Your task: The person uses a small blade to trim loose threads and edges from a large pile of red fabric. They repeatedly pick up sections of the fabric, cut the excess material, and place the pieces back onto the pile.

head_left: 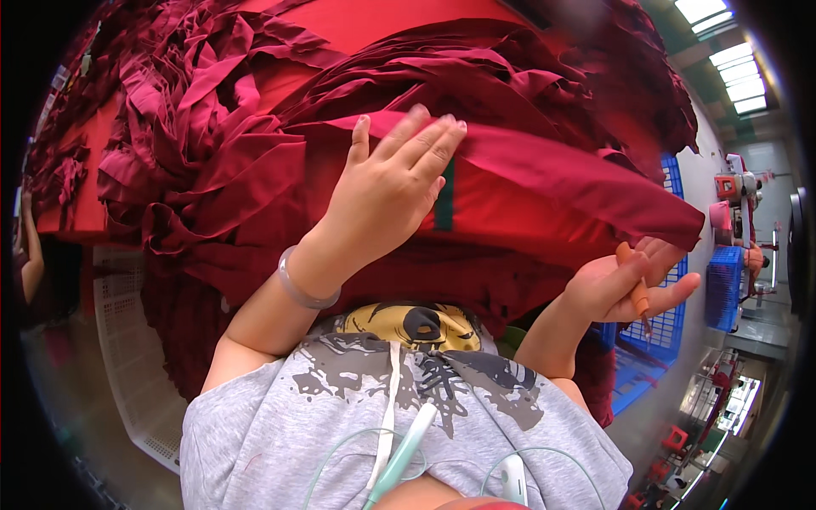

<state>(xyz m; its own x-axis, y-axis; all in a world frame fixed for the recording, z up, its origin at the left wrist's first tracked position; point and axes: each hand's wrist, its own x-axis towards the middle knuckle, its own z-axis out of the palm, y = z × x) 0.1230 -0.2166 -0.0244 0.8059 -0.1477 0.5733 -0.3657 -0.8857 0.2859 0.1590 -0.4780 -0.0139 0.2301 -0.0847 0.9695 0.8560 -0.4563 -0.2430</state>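
Nearest the camera, the person's grey printed shirt [399, 399] is filling the lower middle of the view, with a pale green cord [399, 455] hanging down its front.

Just beyond it, the right hand [625, 285] is sitting at the lower right edge of the cloth, its fingers curled together around an orange pen-like tool [636, 285] whose dark tip is pointing downward. The folded edge of a dark red fabric piece [544, 183] is lying just above this hand.

The left hand [387, 191], with a clear bangle [299, 285] on its wrist, is lying flat on that same fabric piece, fingers stretched out and close together, gripping nothing. A narrow green stripe [444, 200] is showing on the cloth just beside its fingers.

Past the hands, a large heap of dark red cloth strips [212, 110] is covering the table, piled loosely and reaching toward the far edge.

At the left, a white perforated crate [127, 340] is standing below the table edge; what is in it cannot be made out. At the right, blue plastic crates [722, 285] are standing beside and behind the right hand; their contents cannot be made out either. Farther off on the right, a machine with orange parts [735, 191] is standing under the ceiling lights [735, 72].
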